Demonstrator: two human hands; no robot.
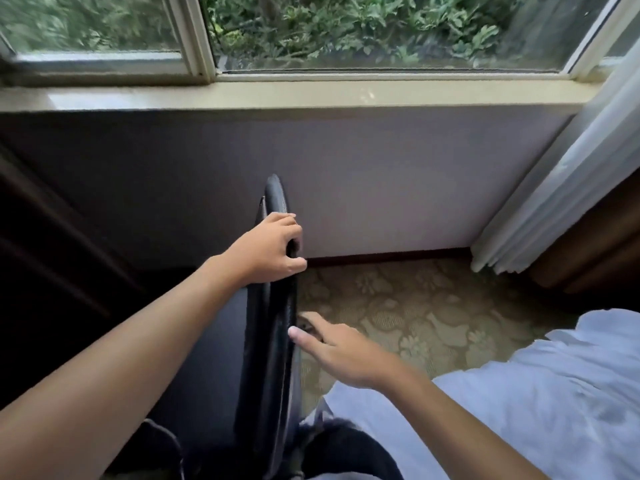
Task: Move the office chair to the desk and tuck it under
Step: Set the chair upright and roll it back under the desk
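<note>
The black office chair's backrest runs up the middle of the view, seen from above along its top edge, its seat side in shadow to the left. My left hand grips the far part of that edge, fingers curled over it. My right hand is spread open, fingertips touching the backrest's right side lower down. A dark wooden piece, possibly the desk, fills the left side; too dark to tell for certain.
A grey wall under a window sill stands straight ahead. White curtains hang at right over brown furniture. Patterned carpet lies to the right of the chair. My light shirt covers the lower right.
</note>
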